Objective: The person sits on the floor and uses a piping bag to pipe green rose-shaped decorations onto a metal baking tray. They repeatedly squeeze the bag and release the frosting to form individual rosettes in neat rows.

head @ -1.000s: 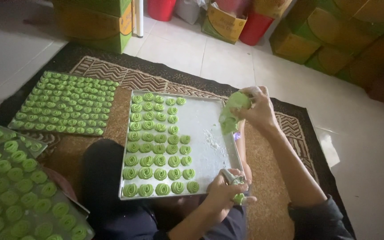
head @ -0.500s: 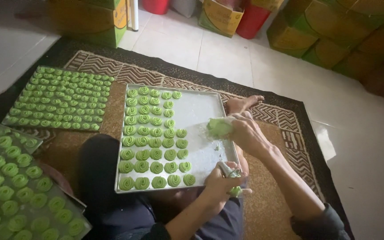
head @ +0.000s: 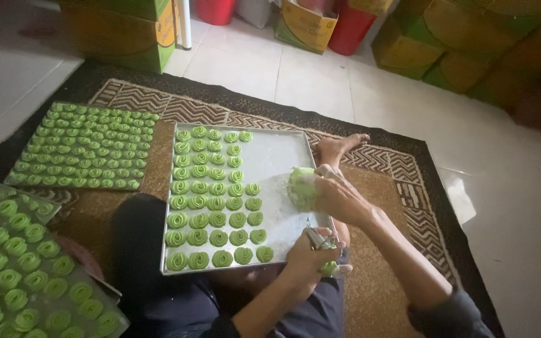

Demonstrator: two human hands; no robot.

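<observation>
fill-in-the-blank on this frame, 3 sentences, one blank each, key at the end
1. The right hand presses a lump of ____ dough onto the metal tray.
2. The piped swirls fill the tray's ____ half.
3. The left hand holds a small metal ____ at the tray's near edge.

Missing words: green; left; nozzle

Dark sleeve at the right arm's elbow, bare forearms, dark trousers, a bare foot (head: 340,148).

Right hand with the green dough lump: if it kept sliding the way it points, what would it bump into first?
The right hand points left across the tray. After a bare metal strip, it would probably meet the nearest green swirl cookies first.
</observation>
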